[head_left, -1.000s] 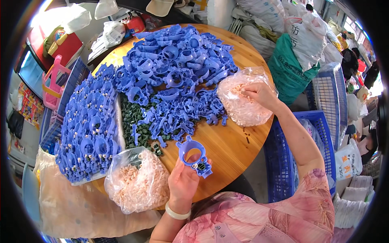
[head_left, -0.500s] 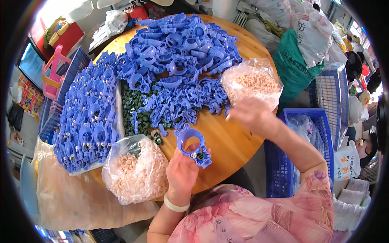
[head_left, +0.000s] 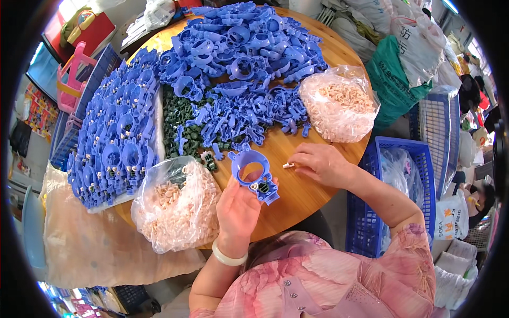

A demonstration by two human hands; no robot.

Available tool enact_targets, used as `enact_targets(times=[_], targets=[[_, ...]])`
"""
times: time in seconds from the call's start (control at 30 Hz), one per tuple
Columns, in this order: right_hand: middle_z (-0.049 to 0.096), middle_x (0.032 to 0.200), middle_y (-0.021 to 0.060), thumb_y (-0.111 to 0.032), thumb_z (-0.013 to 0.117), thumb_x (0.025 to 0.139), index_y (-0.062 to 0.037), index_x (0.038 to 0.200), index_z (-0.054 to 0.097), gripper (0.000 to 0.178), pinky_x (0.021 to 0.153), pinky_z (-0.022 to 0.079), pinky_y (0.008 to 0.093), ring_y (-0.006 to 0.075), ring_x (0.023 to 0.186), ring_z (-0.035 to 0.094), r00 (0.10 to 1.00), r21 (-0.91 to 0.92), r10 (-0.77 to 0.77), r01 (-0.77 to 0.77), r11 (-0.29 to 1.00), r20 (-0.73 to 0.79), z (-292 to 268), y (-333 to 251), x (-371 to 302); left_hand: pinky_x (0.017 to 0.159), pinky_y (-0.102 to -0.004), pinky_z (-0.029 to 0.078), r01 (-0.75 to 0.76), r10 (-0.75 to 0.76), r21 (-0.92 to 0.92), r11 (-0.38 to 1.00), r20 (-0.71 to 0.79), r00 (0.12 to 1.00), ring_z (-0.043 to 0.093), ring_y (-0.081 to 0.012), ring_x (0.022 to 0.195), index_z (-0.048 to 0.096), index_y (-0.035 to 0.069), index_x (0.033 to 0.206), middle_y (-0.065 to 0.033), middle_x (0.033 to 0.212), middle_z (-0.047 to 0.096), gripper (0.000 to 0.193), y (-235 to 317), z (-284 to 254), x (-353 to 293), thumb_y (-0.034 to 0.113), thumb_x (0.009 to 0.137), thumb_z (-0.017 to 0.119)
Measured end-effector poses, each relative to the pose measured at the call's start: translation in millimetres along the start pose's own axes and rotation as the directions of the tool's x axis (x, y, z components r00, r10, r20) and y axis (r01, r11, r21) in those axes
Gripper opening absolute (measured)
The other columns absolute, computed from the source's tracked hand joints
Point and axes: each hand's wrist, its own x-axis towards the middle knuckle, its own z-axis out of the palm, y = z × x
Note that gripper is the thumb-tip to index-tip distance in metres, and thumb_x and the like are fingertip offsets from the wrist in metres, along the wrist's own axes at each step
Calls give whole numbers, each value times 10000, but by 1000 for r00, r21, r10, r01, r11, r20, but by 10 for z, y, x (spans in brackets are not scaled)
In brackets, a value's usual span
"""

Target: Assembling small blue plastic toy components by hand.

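Observation:
My left hand (head_left: 237,209) grips a blue plastic toy part (head_left: 248,156) by its lower left side, over the near part of the table. It has a large ring with two small ears on top and a body below bearing a dark green insert and a whitish piece. To its right, my right hand (head_left: 322,165) pinches a small pale plastic piece (head_left: 288,165) between thumb and fingers, apart from the blue part. Pale pieces fill a clear bag (head_left: 339,108) beyond my right hand and another bag (head_left: 177,214) left of my left wrist.
Loose blue parts (head_left: 241,63) are heaped across the round wooden table (head_left: 297,199), beside small dark green pieces (head_left: 172,124). Rows of similar blue parts (head_left: 119,140) lie on a white-edged surface at left. A blue crate (head_left: 366,222) stands right of the table.
My right hand has drawn back from beside the right bag toward the blue part, with a pale piece now showing in its fingers. My left hand keeps its hold. The whole view has shifted slightly.

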Motion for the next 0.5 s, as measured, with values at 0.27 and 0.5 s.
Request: enact_targets(times=[0.27, 0.5], targets=[[599, 888, 81, -112, 681, 784, -53, 869, 611, 124, 675, 494, 354, 274, 801, 604, 993, 70, -102, 106, 992, -54, 155, 152, 77, 930, -474, 437, 3, -3, -7, 1000, 7, 1000, 562, -378, 1073, 370, 15, 1334, -200, 1218, 555, 455, 3, -23, -2, 291, 971, 369], [618, 830, 75, -68, 664, 802, -30, 818, 594, 81, 646, 493, 305, 226, 756, 618, 991, 353, 98, -59, 934, -94, 132, 28, 41, 925, -471, 444, -12, 11, 17, 1000, 9, 1000, 558, -379, 1082, 328, 30, 1361, -197, 1216, 551, 475, -10, -13, -1, 280, 962, 394]])
